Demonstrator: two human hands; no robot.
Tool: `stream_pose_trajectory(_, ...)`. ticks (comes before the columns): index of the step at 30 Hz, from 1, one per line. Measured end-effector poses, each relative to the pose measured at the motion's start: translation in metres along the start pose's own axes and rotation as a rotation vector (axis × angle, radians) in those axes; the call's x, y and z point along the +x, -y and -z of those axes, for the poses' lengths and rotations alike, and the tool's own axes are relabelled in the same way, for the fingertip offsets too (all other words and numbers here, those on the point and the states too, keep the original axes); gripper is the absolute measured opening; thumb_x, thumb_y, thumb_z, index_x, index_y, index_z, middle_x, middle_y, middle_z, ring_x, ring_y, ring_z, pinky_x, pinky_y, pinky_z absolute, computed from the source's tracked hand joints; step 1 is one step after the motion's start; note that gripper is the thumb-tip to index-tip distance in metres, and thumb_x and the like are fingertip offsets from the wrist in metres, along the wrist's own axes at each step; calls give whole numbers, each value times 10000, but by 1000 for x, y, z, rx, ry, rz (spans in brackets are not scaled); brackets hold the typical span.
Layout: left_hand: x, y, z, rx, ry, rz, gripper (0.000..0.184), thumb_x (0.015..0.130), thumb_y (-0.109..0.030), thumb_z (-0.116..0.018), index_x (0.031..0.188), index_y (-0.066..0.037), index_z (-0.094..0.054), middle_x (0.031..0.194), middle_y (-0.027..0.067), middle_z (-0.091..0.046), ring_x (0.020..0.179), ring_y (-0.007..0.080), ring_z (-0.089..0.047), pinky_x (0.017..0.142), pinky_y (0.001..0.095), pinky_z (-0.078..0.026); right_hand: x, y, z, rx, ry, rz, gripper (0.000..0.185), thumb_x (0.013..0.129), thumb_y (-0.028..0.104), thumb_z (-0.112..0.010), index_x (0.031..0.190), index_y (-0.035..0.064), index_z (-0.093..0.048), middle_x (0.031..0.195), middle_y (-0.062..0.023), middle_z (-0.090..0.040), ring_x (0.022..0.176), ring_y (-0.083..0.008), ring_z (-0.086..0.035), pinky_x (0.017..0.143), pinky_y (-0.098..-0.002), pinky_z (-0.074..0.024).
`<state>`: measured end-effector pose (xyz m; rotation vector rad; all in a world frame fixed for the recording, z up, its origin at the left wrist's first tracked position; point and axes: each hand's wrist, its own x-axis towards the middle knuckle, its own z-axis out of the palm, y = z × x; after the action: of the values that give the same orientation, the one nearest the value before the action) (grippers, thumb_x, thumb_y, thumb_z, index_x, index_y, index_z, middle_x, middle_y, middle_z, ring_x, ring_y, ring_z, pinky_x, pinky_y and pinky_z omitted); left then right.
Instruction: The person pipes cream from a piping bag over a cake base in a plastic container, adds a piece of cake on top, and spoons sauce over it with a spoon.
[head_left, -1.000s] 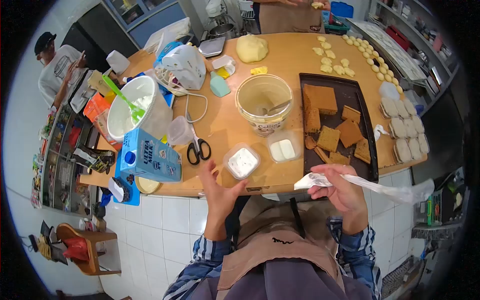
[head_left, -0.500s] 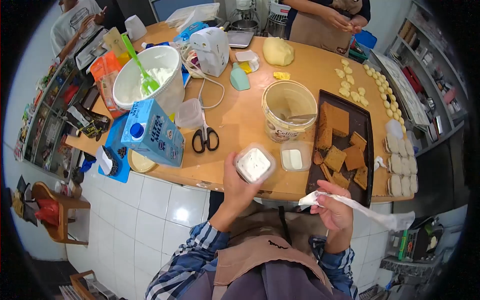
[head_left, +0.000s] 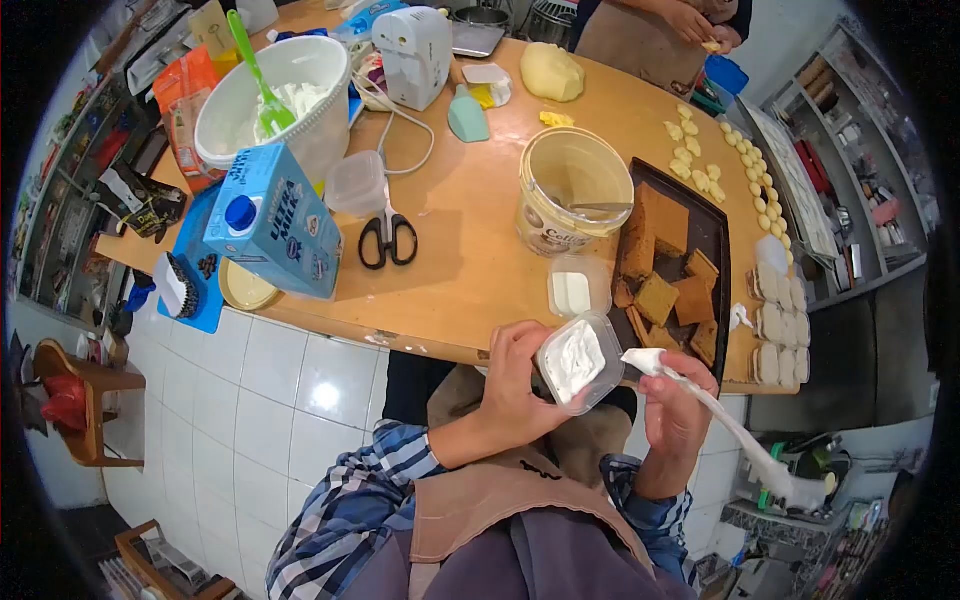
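Gripping a clear cup (head_left: 612, 366) of cream (head_left: 577, 360) in the left hand (head_left: 515, 395), by the table edge (head_left: 445, 335). Pinching a white bag (head_left: 735, 431) in the right hand (head_left: 675, 405), with the tip (head_left: 640, 361) by the cup, maybe touching.

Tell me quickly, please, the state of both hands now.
Left hand: closed around a clear container with white contents.
Right hand: closed around a narrow white plastic bag.

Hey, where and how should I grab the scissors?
Take the scissors by the black loops, probably from your side: the loops face you while the blades point away. Your left hand is nearer, but it's holding a tub.
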<state>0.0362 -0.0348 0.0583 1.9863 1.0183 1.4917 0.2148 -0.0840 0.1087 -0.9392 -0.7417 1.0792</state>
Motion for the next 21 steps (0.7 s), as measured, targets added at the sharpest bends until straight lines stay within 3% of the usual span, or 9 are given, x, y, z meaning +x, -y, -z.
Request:
stream_pose_trajectory(7,-4,9,-11,-257,-1,-12,686,603,-95,-809,1101,-20,-344,1131,192,-445,1079,320,-492,906,380,-416,1,20,-15,-296,-11,-88,261,638,-41,-698,894,-54,-649,763,-151,-652,713,-182,-633,640,-261,-507)
stream_pose_trajectory(12,-11,13,-25,-471,-13,-30,650,633,-65,-776,1090,-23,-314,1180,257,-423,1118,360,-462,883,391,-426,7,7,-8,-384,95,47,236,643,-88,-656,877,-65,-633,841,-200,-635,721,-254,-651,615,-312,-547)
stream_pose_trajectory(15,-12,13,-25,-348,-22,-80,648,646,-53,-772,1089,-29,-301,1170,255,-420,1094,379,-479,867,404,-444,6,-1,-16,-325,81,96,198,653,-88,-651,849,-64,-632,873,-216,-636,723,-254,-646,637,-320,-545)
stream_pose_trajectory(19,-15,21,-35,-284,-99,-191,705,626,-61,-800,1099,-66,-278,1161,226,-388,1036,343,-519,889,428,-462,2,-2,-19,-305,65,75,160,662,-90,-653,816,-60,-626,900,-234,-634,711,-251,-637,666,-333,-538)
stream_pose_trajectory(21,-13,22,-38,-253,-140,-266,694,637,-65,-797,1097,-77,-278,1157,221,-378,1027,350,-521,879,458,-470,-2,-1,-21,-318,44,11,127,668,-73,-670,787,-47,-637,919,-200,-645,791,-223,-633,727,-307,-513)
